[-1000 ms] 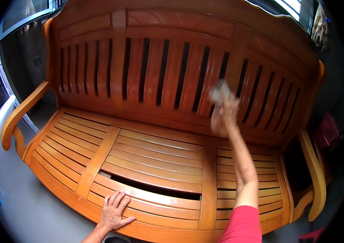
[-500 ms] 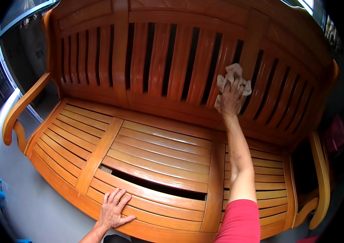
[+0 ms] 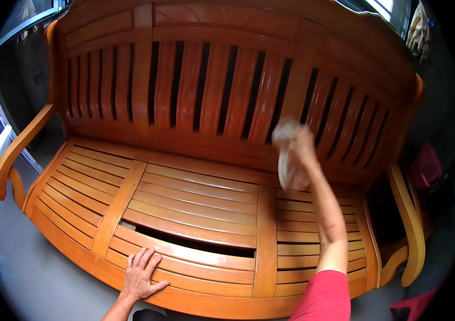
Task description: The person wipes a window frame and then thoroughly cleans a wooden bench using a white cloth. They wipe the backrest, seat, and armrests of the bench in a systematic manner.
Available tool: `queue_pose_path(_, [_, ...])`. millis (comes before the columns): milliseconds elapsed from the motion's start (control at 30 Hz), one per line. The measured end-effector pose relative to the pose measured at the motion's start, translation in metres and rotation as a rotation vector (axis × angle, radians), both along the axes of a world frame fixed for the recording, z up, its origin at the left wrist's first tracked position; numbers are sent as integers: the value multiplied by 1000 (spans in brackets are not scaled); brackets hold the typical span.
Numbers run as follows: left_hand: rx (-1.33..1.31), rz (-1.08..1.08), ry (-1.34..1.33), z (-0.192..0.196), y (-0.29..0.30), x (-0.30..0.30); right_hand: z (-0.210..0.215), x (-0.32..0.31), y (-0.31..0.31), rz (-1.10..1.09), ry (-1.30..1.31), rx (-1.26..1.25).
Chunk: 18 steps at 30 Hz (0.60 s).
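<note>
A long glossy wooden bench (image 3: 266, 241) with a slatted seat and a tall slatted backrest (image 3: 190, 88) fills the view. My right hand (image 3: 303, 145) is closed around a pale cloth (image 3: 290, 170), which hangs down in front of the lower right part of the backrest. Both are smeared by motion, so whether the cloth touches the wood I cannot tell. At the seat's front edge, my left hand (image 3: 141, 276) lies flat on the slats with its fingers spread, holding nothing. Just beyond it, a wide dark gap (image 3: 195, 239) runs between the middle seat slats.
Curved wooden armrests stand at the bench's left (image 3: 21, 144) and right (image 3: 407, 230) ends. A dark pink plastic item (image 3: 425, 166) sits beyond the right armrest, and a pink-red object (image 3: 415, 305) lies low at the right. Grey floor (image 3: 40, 267) shows at the left.
My right hand has pulled the cloth down and away from the backrest slats, and the cloth now hangs loose. My left hand stays on the seat. The view has shifted slightly.
</note>
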<state>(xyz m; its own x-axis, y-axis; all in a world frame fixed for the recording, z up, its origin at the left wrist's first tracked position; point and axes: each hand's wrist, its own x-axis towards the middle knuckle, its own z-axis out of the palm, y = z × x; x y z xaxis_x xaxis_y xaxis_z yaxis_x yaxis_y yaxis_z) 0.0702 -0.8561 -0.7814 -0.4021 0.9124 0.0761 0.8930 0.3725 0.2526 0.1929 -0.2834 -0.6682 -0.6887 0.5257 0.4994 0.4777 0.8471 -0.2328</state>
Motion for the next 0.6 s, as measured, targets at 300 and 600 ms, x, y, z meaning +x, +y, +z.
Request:
queue_pose_path(300, [-32, 2, 3, 4, 2, 0, 29, -27, 73, -338, 275, 187])
queue_pose_path(600, [1, -8, -22, 1, 6, 0, -82, -3, 24, -461, 308, 258])
